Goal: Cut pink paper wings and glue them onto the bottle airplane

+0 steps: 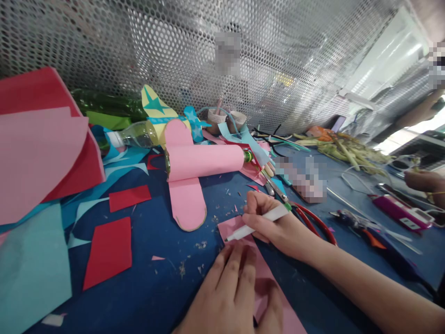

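My right hand (269, 220) is closed around a white marker pen (239, 233) with a green end. The marker's tip is at the far end of a pink paper strip (266, 271). My left hand (227, 287) lies on the strip, fingers stretched forward and pressing it down, close to the marker tip. Beyond both hands lies a bottle wrapped in pink paper (208, 162), with rounded pink wings on either side and its green neck pointing right. Red-handled scissors (308, 215) lie just behind my right hand, partly hidden by it.
Red paper pieces (110, 250), light blue paper (33, 269) and large pink sheets (34, 157) lie left. Behind stands a perforated metal screen (167, 41). To the right are a glue gun (382, 246), a purple device (403, 211) and another person's hand (426, 181).
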`<state>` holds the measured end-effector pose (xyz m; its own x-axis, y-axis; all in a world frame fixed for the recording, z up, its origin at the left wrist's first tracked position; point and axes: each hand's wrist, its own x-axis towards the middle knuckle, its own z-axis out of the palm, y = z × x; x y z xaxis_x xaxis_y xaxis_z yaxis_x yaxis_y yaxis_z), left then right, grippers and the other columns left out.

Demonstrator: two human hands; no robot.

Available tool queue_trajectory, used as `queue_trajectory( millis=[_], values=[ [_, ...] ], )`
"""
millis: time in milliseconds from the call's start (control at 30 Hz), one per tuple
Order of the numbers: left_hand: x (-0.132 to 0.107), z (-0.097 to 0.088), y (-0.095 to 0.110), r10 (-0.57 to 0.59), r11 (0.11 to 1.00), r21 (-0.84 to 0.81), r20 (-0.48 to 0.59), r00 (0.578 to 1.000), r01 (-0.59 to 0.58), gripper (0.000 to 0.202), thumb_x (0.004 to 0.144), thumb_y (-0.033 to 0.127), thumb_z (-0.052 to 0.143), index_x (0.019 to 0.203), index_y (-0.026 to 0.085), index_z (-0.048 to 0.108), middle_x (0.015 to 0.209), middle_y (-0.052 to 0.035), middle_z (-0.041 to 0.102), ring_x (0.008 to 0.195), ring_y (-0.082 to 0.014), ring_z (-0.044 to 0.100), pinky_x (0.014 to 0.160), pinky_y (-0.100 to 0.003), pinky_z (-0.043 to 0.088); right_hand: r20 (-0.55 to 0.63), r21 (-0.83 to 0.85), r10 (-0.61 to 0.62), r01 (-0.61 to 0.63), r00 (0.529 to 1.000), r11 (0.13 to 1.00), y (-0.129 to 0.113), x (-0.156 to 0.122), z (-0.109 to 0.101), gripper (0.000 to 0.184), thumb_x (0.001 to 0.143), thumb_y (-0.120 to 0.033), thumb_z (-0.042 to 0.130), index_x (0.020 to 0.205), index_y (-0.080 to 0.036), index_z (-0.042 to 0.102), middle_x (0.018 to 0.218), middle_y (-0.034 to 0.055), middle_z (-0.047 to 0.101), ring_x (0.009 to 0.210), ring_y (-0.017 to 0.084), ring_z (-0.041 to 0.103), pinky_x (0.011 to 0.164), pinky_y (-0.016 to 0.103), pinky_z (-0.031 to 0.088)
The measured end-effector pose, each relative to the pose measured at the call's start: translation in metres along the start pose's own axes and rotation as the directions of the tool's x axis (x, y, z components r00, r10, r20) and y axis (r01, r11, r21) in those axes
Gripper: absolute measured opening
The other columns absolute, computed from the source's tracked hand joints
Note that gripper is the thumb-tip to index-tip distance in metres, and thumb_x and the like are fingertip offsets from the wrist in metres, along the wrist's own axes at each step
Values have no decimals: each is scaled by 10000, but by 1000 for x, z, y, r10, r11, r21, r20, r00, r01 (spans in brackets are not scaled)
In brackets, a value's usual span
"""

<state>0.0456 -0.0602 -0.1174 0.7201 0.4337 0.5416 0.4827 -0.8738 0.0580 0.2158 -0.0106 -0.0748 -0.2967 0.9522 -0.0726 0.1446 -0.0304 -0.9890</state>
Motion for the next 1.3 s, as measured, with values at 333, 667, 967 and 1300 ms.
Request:
queue_trajectory(
  millis=[333,667,967,1300],
  values=[
    [-3,-3,-6,34,999,-11,44,998,-34,403,915,98,313,1216,64,580,1232,-139,661,1177,-249,593,926,-313,544,-50,-26,-55,54,997,998,0,-1,2,230,847,-243,552,678,-227,397,476,-120,378,408,64,291,408,212,214],
    [-4,-5,-5,27,999,-42,86,996,-24,413,915,72,302,1232,93,567,1250,-135,649,1203,-253,571,950,-338,526,-179,-141,-103,78,978,987,5,2,-3,240,837,-249,548,652,-237,395,500,-106,330,400,72,270,380,225,184],
    [-4,-8,-9,94,993,-75,59,994,-89,398,905,71,362,1227,195,561,1242,-122,653,1198,-287,574,944,-387,526,-234,-175,-65,24,970,984,3,1,-9,240,809,-237,547,640,-238,376,501,-107,306,409,75,274,394,229,188],
    [-4,-9,-10,86,989,-118,15,996,-84,334,942,210,467,1264,226,552,1256,-80,651,1188,-254,585,984,-389,508,-246,-218,-65,10,967,976,-1,3,-17,228,767,-224,541,620,-236,367,506,-102,317,414,75,274,398,235,186]
  ],
)
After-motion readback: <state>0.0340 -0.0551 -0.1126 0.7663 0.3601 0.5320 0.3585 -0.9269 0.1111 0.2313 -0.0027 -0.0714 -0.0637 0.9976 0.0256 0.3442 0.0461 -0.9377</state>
